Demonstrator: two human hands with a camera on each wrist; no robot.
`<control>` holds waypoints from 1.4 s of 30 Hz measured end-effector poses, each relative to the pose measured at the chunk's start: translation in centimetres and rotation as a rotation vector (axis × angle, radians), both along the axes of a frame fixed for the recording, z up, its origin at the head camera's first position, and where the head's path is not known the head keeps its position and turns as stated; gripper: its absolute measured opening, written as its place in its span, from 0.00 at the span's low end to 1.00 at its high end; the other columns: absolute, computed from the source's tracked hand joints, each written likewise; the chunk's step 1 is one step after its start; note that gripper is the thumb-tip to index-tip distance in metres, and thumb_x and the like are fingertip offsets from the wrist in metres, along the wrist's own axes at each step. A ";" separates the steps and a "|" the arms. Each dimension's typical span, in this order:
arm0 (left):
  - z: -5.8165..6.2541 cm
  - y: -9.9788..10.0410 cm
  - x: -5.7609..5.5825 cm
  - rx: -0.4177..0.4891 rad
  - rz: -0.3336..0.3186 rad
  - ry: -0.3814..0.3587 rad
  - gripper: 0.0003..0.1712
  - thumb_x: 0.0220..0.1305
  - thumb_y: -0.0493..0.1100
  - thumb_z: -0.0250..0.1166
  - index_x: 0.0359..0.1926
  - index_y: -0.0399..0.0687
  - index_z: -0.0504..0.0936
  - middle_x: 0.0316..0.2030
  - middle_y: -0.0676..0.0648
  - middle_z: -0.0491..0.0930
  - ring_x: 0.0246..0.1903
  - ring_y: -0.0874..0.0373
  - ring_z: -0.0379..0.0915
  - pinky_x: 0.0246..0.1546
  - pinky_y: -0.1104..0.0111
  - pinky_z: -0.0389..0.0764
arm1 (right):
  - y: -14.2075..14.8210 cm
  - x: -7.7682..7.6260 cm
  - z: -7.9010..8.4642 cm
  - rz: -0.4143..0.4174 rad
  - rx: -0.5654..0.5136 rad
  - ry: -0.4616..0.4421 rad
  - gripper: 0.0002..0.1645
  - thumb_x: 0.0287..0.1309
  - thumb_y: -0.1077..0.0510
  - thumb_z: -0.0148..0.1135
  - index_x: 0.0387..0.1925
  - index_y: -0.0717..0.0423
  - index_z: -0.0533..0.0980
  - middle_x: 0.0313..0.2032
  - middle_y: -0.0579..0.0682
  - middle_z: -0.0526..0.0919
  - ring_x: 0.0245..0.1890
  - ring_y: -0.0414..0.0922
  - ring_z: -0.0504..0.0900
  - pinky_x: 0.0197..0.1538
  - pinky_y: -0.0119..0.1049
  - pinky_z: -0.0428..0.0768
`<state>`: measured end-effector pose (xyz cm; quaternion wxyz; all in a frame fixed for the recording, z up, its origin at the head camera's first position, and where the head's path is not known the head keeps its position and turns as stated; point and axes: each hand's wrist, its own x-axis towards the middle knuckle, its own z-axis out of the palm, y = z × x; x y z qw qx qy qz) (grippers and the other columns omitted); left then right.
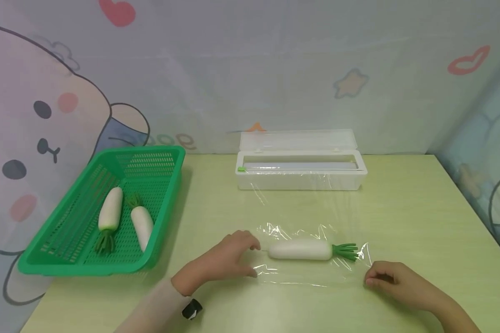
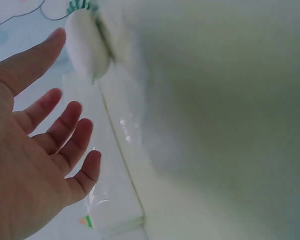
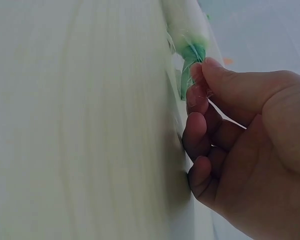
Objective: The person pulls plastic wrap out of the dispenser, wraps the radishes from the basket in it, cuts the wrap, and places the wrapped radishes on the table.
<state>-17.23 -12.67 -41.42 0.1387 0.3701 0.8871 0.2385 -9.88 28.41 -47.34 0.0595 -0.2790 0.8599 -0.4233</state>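
Observation:
A white radish [image 1: 300,249] with green stalks [image 1: 345,251] lies sideways on clear plastic wrap [image 1: 291,277] in front of me. Its tip points at my left hand [image 1: 235,256], whose fingers and thumb are spread around the wrap's left edge and hold nothing. The left wrist view shows the same hand [image 2: 45,140] with an empty palm. My right hand [image 1: 396,283] pinches the wrap's near right corner between thumb and index finger. In the right wrist view those fingertips [image 3: 195,75] overlap the green stalks, and the other fingers are curled.
A white wrap dispenser [image 1: 300,180] with a raised clear lid [image 1: 297,140] stands at the back; the film runs from it toward me. On the left, a green basket [image 1: 162,231] holds two more radishes [image 1: 110,210]. A patterned curtain [image 1: 275,69] hangs behind the table.

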 end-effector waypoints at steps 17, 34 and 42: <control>-1.9 -0.7 0.6 -0.137 -0.098 0.052 0.08 0.53 0.43 0.72 0.32 0.51 0.80 0.30 0.59 0.71 0.34 0.65 0.63 0.38 0.70 0.66 | 0.2 -0.2 0.4 -0.003 0.016 -0.041 0.06 0.63 0.62 0.60 0.34 0.46 0.77 0.30 0.36 0.79 0.31 0.30 0.73 0.33 0.28 0.74; -1.4 -1.2 -0.4 -0.015 -0.060 0.019 0.06 0.63 0.37 0.63 0.29 0.51 0.81 0.29 0.59 0.76 0.35 0.63 0.70 0.44 0.64 0.73 | 0.4 -1.2 2.3 -0.087 0.056 0.018 0.08 0.63 0.62 0.59 0.35 0.45 0.79 0.30 0.40 0.80 0.29 0.34 0.73 0.29 0.30 0.71; -0.7 -1.5 -1.7 0.094 -0.006 -0.062 0.05 0.65 0.36 0.61 0.32 0.49 0.79 0.32 0.57 0.77 0.38 0.60 0.72 0.44 0.66 0.75 | 0.1 -2.1 2.8 -0.143 0.029 0.090 0.09 0.62 0.65 0.60 0.34 0.47 0.79 0.28 0.42 0.79 0.27 0.34 0.72 0.29 0.29 0.70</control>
